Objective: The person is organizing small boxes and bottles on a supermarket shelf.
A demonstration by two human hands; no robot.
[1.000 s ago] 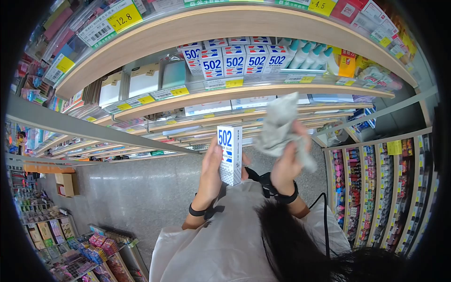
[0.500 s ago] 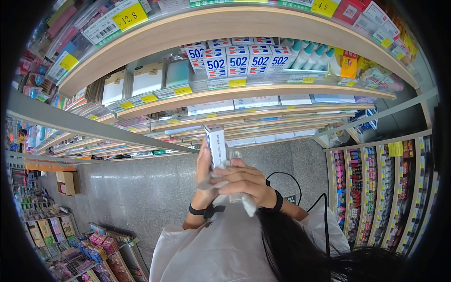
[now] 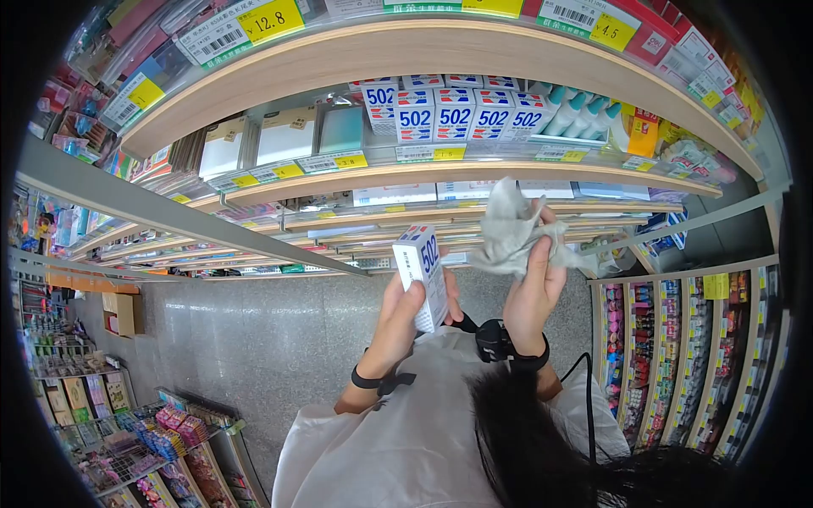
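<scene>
My left hand [image 3: 398,317] grips a white box marked 502 [image 3: 422,279] with blue and red print, its thumb on the near side and fingertips round the far side. The box stands nearly upright, slightly tilted. To the right, my right hand [image 3: 538,296] is closed on a crumpled pale grey cloth [image 3: 512,229], which hangs from the fingers apart from the box. On the shelf beyond, a group of similar 502 boxes [image 3: 455,114] stands beside white bottles with teal caps [image 3: 580,116].
Wooden shelf edges [image 3: 423,166] cross in front, with price tags. A grey metal bar [image 3: 195,220] slants at the left. Racks of small goods [image 3: 660,356] stand at the right, more displays [image 3: 169,432] at lower left. A black cable [image 3: 590,398] hangs by my right side.
My hands have moved apart. The cloth has gone up and right with my right hand, away from the box. The box has turned, showing its 502 side, and shifted slightly right.
</scene>
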